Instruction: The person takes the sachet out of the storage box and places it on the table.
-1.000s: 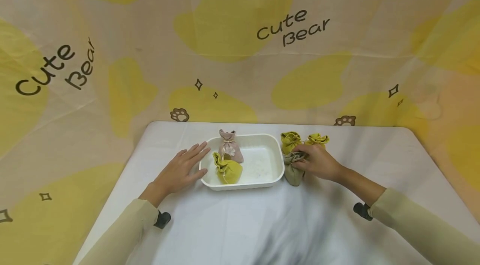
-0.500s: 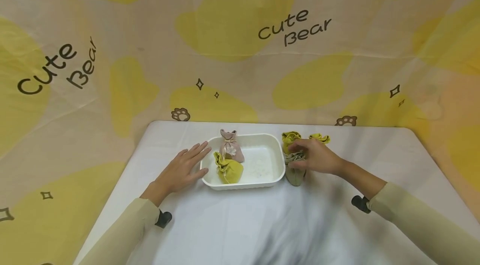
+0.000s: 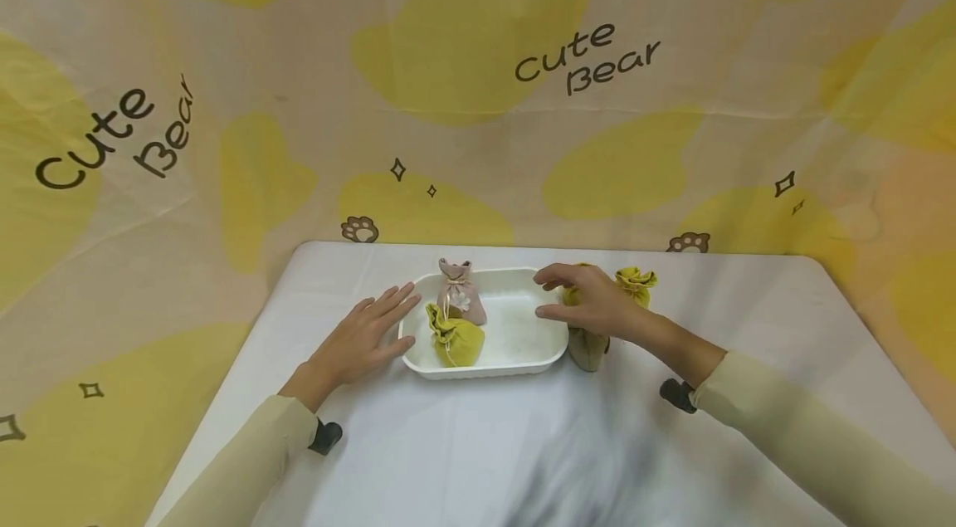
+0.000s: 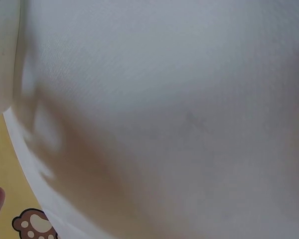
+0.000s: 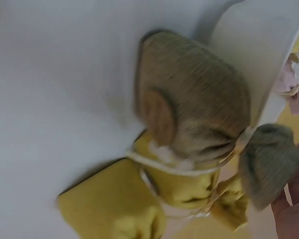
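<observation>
My left hand [image 3: 358, 340] rests with fingers spread at the left rim of a white tray [image 3: 515, 369]. In the tray stand a pink drawstring pouch [image 3: 463, 303] with a white flower and, in front of it, a yellow pouch [image 3: 459, 343]. My right hand [image 3: 597, 303] hovers over the tray's right rim, thumb and fingers apart and nothing between them. Below it, beside the tray's outer wall, is a grey-green pouch [image 3: 587, 353], its upper part hidden by the hand in the head view. In the right wrist view, fingertips show close by that pouch's gathered top [image 5: 269, 159].
Behind the grey-green pouch are two yellow pouches; one [image 3: 637, 282] shows at the right, the other is mostly covered by my right hand. A white cloth [image 3: 448, 452] covers the table, and a printed yellow backdrop [image 3: 448, 129] hangs behind its far edge.
My right hand has let go of the grey-green pouch's top and moved left to the tray's right rim. The pouch stays beside the tray. My left hand has not moved.
</observation>
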Demonstrator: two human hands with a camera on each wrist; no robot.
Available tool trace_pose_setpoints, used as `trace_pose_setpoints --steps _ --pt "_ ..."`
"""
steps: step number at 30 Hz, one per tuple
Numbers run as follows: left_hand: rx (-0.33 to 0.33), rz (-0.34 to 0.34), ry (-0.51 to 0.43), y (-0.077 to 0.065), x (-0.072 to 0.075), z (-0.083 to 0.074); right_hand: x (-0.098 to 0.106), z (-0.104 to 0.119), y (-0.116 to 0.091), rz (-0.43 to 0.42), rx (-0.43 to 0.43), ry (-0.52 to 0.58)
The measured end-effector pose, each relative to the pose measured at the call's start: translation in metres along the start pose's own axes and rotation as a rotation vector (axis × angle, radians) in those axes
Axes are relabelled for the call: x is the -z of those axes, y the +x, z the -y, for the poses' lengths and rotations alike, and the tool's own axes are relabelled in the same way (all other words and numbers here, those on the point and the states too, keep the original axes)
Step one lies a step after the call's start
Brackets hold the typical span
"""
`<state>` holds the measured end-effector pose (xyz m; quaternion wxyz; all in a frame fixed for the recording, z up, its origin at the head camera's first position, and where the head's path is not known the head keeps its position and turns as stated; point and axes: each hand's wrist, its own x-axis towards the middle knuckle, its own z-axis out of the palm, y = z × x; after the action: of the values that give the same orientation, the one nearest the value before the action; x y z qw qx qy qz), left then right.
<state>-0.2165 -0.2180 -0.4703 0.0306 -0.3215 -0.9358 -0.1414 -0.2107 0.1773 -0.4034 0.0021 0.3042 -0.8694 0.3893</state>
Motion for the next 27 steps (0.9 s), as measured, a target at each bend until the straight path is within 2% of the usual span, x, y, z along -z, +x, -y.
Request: trace_pose_setpoints --steps 15,21,27 --pt "-0.004 0.002 -0.007 -0.001 -0.001 0.001 -0.043 0.029 0.036 0.112 0.116 0.024" --pt "-0.012 -0.011 -0.005 -0.001 -0.002 0.001 -0.056 0.038 0.041 0.162 0.086 0.038" --pt "-0.015 -0.016 -0.014 0.0 -0.002 0.002 -0.065 0.042 0.048 0.177 0.078 0.036"
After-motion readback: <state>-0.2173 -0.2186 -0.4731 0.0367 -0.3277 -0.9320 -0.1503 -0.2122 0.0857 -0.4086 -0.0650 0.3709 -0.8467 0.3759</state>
